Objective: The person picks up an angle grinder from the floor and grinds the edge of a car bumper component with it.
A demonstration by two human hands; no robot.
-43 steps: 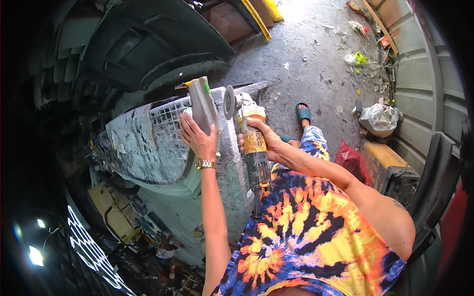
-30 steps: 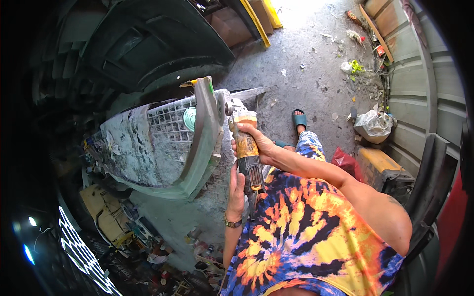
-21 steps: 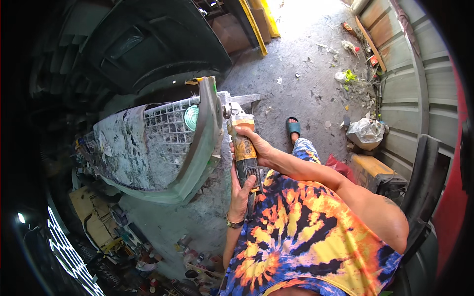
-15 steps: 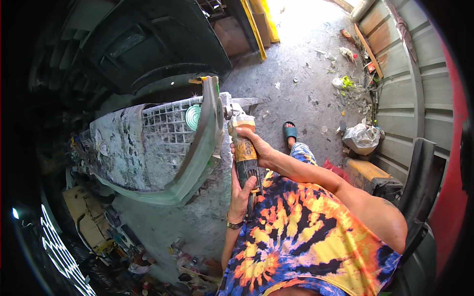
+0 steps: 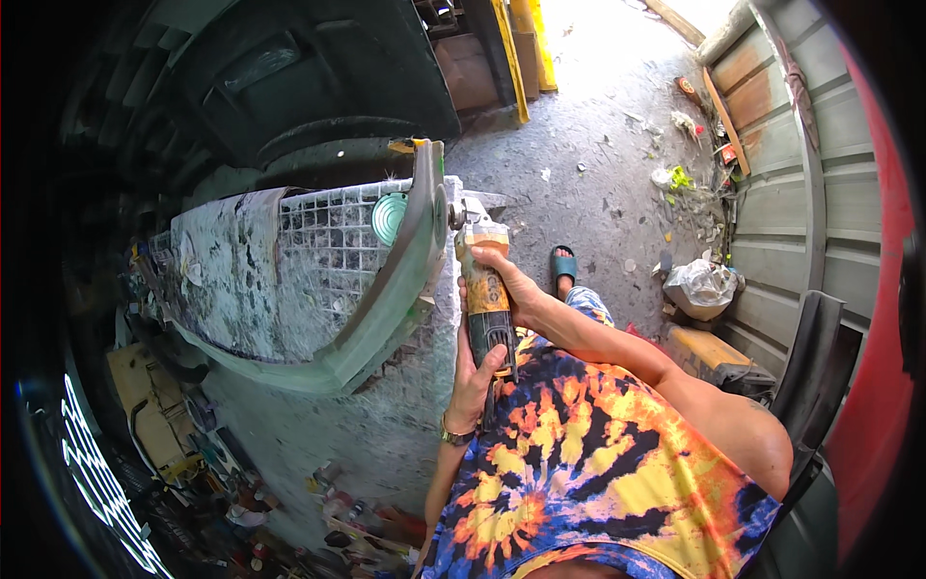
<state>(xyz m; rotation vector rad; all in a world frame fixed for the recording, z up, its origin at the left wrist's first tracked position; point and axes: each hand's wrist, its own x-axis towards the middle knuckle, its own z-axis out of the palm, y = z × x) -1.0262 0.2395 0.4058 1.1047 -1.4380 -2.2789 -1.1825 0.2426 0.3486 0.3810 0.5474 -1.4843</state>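
Observation:
I hold a yellow and black angle grinder (image 5: 486, 287) with both hands: my right hand (image 5: 511, 285) wraps round its middle, and my left hand (image 5: 475, 381) grips its rear end. The disc (image 5: 444, 215) sits right beside a long curved grey-green panel (image 5: 407, 251), perhaps a bumper; whether they touch I cannot tell. This panel rests on a dusty stand with a wire grid (image 5: 318, 236). A round teal object (image 5: 389, 219) lies on the grid beside the panel, and a pale, mottled sheet (image 5: 222, 280) covers the stand's left part.
A large dark panel (image 5: 328, 77) stands at the back, beside yellow edged boards (image 5: 511, 68). Corrugated metal (image 5: 772, 222) lines the right side, with a white bag (image 5: 702, 288), a yellow case (image 5: 714, 352) and litter near it. Cluttered items (image 5: 154, 405) fill the lower left.
My left hand has let go of the panel and now grips the grinder's back end. The grinder has moved left, its disc close against the panel. The view has shifted slightly.

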